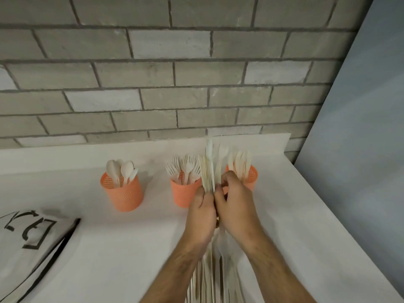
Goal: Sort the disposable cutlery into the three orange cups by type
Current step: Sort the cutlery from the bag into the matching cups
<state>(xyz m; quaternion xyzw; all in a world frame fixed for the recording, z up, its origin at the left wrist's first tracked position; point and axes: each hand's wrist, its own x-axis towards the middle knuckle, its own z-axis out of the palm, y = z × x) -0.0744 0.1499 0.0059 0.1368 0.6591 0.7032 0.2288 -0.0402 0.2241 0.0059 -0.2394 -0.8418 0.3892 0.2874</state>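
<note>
A: L to R?
B: Printed cloth bag (32, 241) far L on white counter (131, 259). Orange mesh cups: spoon cup (122, 191), fork cup (183, 193), knife cup (251, 178).
A: Hands?
B: Left hand (202, 211) grips upright bundle of cutlery (208, 169) betw. fork & knife cups. Right hand (235, 197) w/ fingers curled, pinching a piece at the bundle's R edge.

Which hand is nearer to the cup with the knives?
The right hand. It is just in front of the knife cup, overlapping its lower left side. The left hand is further left, in front of the fork cup.
</note>
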